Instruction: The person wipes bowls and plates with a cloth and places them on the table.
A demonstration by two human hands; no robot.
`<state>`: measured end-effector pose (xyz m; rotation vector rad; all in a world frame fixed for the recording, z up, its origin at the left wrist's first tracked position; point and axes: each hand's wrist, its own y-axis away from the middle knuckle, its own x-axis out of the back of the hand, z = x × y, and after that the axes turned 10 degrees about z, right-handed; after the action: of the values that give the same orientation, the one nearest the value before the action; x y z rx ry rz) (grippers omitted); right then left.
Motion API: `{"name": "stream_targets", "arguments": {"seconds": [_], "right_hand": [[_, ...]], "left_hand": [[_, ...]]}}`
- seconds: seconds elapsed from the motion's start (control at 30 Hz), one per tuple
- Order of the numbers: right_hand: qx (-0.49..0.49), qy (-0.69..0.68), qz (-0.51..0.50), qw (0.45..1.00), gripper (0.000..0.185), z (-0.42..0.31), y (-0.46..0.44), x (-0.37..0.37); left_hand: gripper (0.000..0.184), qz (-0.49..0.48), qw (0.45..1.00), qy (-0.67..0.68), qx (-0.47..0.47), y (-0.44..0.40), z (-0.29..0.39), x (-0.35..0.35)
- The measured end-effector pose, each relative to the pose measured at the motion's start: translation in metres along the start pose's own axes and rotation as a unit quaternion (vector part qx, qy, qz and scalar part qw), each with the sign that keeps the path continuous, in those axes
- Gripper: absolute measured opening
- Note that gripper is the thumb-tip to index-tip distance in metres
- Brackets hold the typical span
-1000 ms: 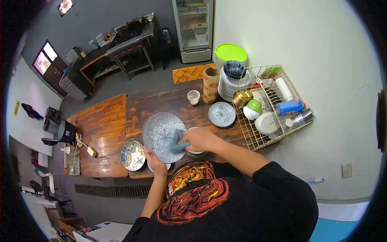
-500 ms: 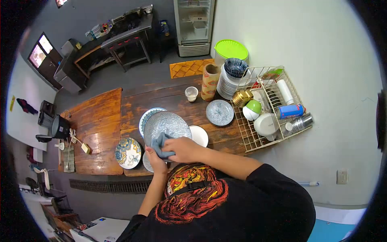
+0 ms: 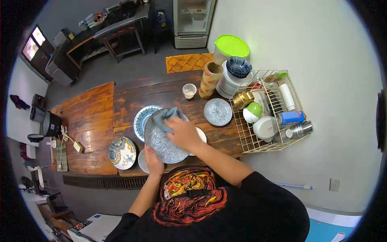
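A large grey plate with a crackle pattern is tilted in front of me above the table. My left hand grips its lower left rim, thumb on the upper face and fingers hidden beneath. Against the plate's upper part, my right hand presses a bunched blue-grey cloth. Behind the held plate lies a blue-patterned plate, partly covered. A white plate shows past its right side. At the left is a floral plate, and a pale ribbed dish peeks out below.
A small grey-blue plate, a plastic cup and a patterned cylinder stand farther back. To the right, a wire dish rack holds cups and cans beside stacked white plates with dark bowls on top.
My right hand and the cloth have moved up the plate, from its lower left part to its upper edge. The plate has turned and shifted slightly down, uncovering more of the blue-patterned plate.
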<state>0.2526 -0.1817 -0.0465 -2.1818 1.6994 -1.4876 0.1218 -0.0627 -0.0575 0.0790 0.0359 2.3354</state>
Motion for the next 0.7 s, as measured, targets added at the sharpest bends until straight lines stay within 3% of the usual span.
{"name": "stream_targets", "arguments": {"seconds": [0.2, 0.37, 0.47, 0.53, 0.6, 0.7], "right_hand": [[0.101, -0.097, -0.155, 0.978, 0.034, -0.031, 0.028, -0.014], [0.059, -0.048, -0.264, 0.961, 0.039, -0.030, 0.042, 0.005], [0.059, 0.042, -0.236, 0.969, 0.042, -0.015, 0.052, -0.011], [0.006, 0.114, -0.135, 0.984, 0.043, -0.014, 0.049, -0.019], [-0.038, 0.080, -0.046, 0.995, 0.042, -0.012, 0.049, -0.040], [-0.100, 0.084, -0.093, 0.987, 0.042, -0.046, 0.035, -0.055]], "left_hand": [[0.061, -0.011, 0.999, 0.044, 0.018, -0.025, -0.040, 0.028], [0.058, -0.018, 1.000, -0.021, -0.010, -0.034, -0.030, 0.058], [0.058, -0.061, 0.997, -0.038, -0.026, -0.038, -0.041, 0.074], [0.059, -0.107, 0.991, -0.058, -0.050, -0.041, -0.048, 0.083], [0.059, -0.112, 0.992, -0.052, -0.036, -0.037, -0.052, 0.085], [0.059, -0.116, 0.992, -0.037, -0.016, -0.032, -0.058, 0.083]]}}
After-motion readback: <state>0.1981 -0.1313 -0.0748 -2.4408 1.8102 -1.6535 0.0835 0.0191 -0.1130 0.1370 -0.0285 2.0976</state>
